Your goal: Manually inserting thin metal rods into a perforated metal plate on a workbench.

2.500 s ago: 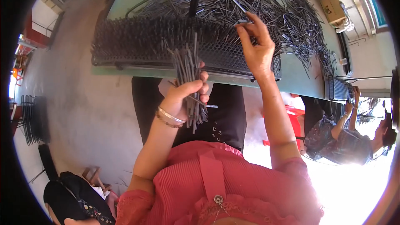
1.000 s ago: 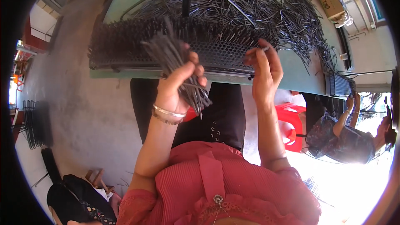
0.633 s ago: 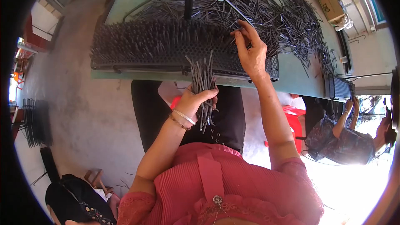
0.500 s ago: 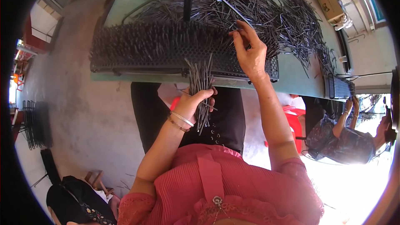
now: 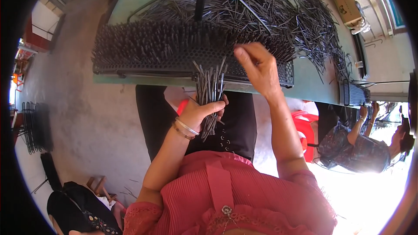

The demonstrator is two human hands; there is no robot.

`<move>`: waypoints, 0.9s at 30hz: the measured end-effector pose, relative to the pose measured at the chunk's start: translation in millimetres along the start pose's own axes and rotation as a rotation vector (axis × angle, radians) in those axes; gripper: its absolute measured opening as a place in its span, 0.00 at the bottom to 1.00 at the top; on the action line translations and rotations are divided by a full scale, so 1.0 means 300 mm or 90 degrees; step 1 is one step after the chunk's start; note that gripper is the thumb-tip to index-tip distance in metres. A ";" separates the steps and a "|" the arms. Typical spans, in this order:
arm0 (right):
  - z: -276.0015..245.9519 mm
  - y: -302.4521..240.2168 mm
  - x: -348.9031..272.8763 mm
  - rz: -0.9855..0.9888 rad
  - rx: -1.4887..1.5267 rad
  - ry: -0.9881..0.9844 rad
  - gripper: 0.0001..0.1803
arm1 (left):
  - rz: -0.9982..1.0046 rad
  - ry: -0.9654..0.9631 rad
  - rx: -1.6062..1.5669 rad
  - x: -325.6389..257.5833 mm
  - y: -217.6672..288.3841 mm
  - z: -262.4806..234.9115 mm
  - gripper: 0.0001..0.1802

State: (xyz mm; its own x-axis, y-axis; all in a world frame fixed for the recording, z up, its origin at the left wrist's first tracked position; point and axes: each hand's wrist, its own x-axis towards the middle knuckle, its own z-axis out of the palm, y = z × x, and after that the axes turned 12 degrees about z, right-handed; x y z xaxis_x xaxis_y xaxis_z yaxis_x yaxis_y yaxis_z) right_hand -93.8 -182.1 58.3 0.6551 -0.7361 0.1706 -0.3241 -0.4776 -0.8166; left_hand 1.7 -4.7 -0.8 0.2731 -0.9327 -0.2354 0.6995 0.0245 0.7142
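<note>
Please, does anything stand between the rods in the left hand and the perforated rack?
Nothing visible stands between the bundled rods and the perforated black rack; the right hand is to the rods' right.

On the table [image 5: 313, 73] here sits a rack [image 5: 152, 69], rods [image 5: 139, 41] standing in it, a rod heap [image 5: 300, 26] behind. Before the rack is a bundle [image 5: 210, 85], in the left hand [image 5: 201, 112]; right of the heap, a box [image 5: 348, 11].

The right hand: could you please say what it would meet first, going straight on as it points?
Going up-left, the right hand would probably first meet thin black rods standing in the black perforated rack, though depth is unclear.
</note>
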 end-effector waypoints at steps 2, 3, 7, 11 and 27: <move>0.008 -0.015 -0.052 0.168 0.135 -0.139 0.14 | 0.022 -0.044 -0.011 0.001 0.008 0.010 0.13; 0.016 -0.007 -0.070 0.246 0.215 -0.202 0.15 | 0.020 -0.046 -0.011 0.002 0.013 0.021 0.13; 0.011 0.011 -0.092 0.306 0.299 -0.204 0.12 | 0.031 -0.073 0.049 0.009 -0.005 0.029 0.16; -0.028 0.037 -0.056 0.303 0.313 -0.070 0.11 | 0.024 -0.076 0.017 0.026 -0.025 0.036 0.20; -0.065 0.104 0.109 0.066 0.263 0.086 0.10 | -0.031 -0.037 0.002 0.038 -0.008 0.026 0.22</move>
State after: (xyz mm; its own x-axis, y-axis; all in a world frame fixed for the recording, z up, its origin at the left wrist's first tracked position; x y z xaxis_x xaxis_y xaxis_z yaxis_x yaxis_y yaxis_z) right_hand -95.8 -230.4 49.1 0.5289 -0.8395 0.1241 -0.0658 -0.1864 -0.9803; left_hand -2.0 -18.1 -0.1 0.1995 -0.9521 -0.2316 0.7087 -0.0231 0.7051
